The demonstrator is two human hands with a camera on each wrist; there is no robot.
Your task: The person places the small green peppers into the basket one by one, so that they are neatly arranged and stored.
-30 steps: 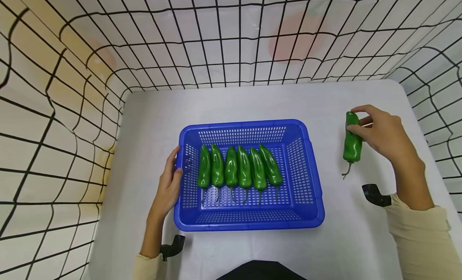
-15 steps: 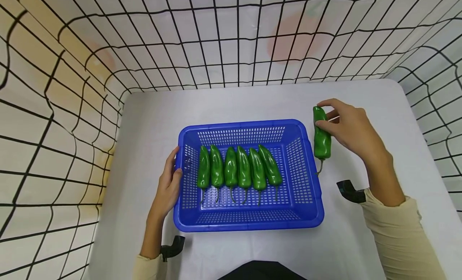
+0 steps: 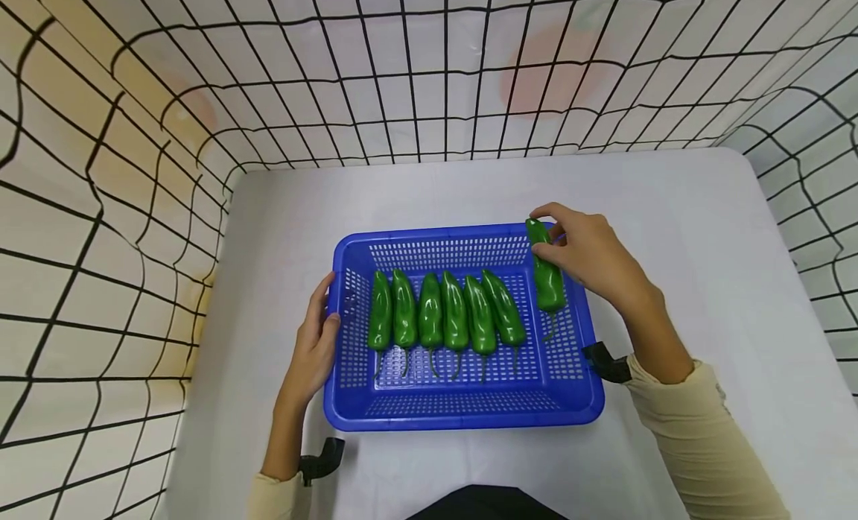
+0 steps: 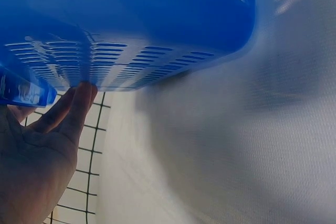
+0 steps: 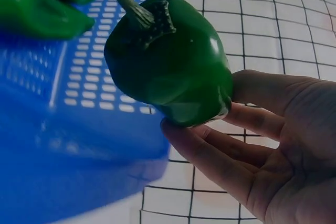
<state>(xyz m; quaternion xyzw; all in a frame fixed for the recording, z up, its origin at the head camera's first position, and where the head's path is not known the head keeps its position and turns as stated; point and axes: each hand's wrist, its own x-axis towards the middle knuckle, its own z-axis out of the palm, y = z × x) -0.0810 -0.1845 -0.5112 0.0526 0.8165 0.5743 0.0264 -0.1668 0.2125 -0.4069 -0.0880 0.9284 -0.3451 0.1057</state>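
Observation:
My right hand (image 3: 590, 255) pinches a green chili pepper (image 3: 547, 281) near its tip, over the right end of a blue plastic basket (image 3: 462, 418). The pepper's stem points toward me. In the right wrist view, the fingers and thumb grip the green chili pepper (image 5: 168, 66), its stem end nearest the camera. Several glossy green chili peppers (image 3: 430, 311) lie side by side inside the basket, stems toward me. My left hand (image 3: 315, 345) is at the basket's left edge. The left wrist view shows its fairly straight fingers (image 4: 79, 106) touching the slotted side of the basket (image 4: 131, 14).
A white table (image 3: 281, 222) lies under the basket. Black wire mesh (image 3: 415, 88) rises behind the table and along both sides. A black wrist mount (image 3: 606, 362) on the right wrist hangs over the basket's right edge.
My right hand has carried the green chili pepper leftward, from the table's right side to over the basket's right end. The left hand and the basket have stayed in place.

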